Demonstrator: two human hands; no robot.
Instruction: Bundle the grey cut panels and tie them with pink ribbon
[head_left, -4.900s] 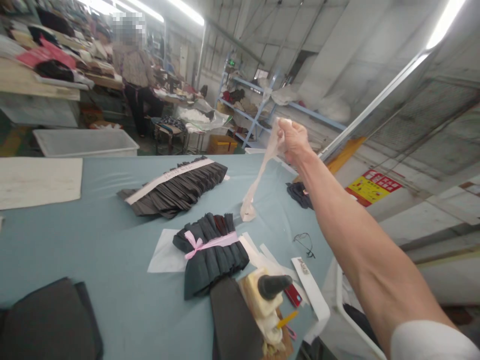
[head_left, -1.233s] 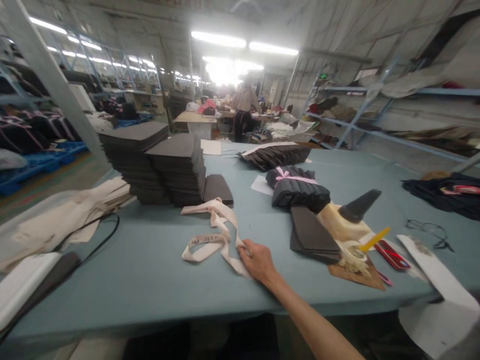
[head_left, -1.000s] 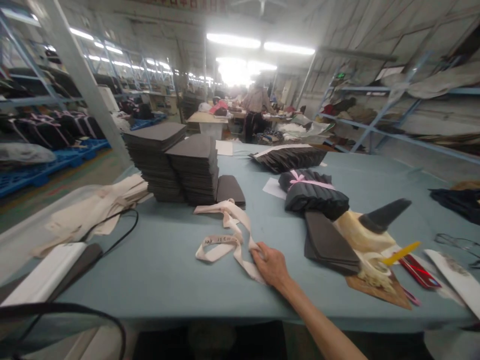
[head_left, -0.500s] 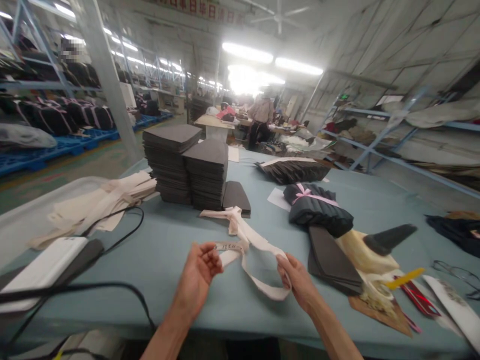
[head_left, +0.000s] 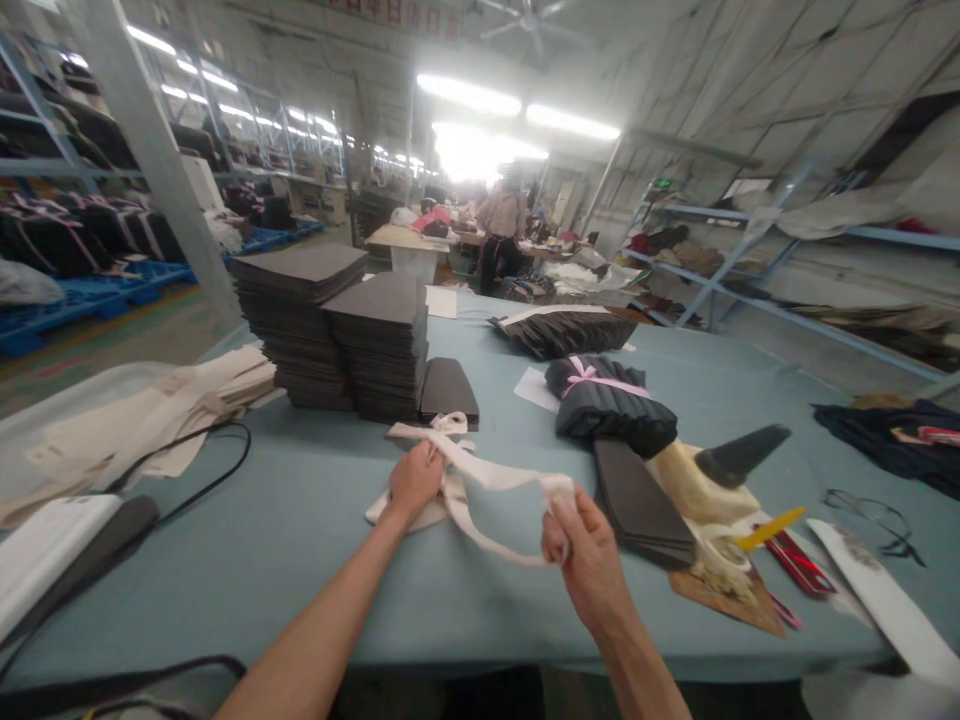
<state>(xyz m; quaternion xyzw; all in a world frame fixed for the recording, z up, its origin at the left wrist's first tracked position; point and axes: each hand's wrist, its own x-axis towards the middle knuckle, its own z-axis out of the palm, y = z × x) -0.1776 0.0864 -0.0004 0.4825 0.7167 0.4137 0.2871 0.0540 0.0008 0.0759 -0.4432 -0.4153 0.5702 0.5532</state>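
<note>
A long cream fabric strip (head_left: 499, 474) loops between my two hands above the blue-green tabletop. My left hand (head_left: 417, 478) is closed on the bunched part of it, close to the small dark stack. My right hand (head_left: 586, 545) grips the far end of the loop, fingers curled round it. Under and beside my left hand lie more cream folds, partly hidden by the hand. Just beyond them stand tall stacks of dark grey flat pieces (head_left: 386, 350) and a low stack of the same kind (head_left: 450, 392).
Right of my hands are a black bundle tied with pink ribbon (head_left: 615, 405), grey pieces (head_left: 641, 505), a yellow-handled tool (head_left: 771, 528) and eyeglasses (head_left: 874, 515). Cream strips (head_left: 172, 405), a white box (head_left: 56, 545) and a black cable (head_left: 244, 460) lie left. A person (head_left: 501, 225) stands behind.
My left hand has moved forward and closed on the bunched strip. My right hand has pulled its end up a little, stretching the upper band. The view has shifted slightly right.
</note>
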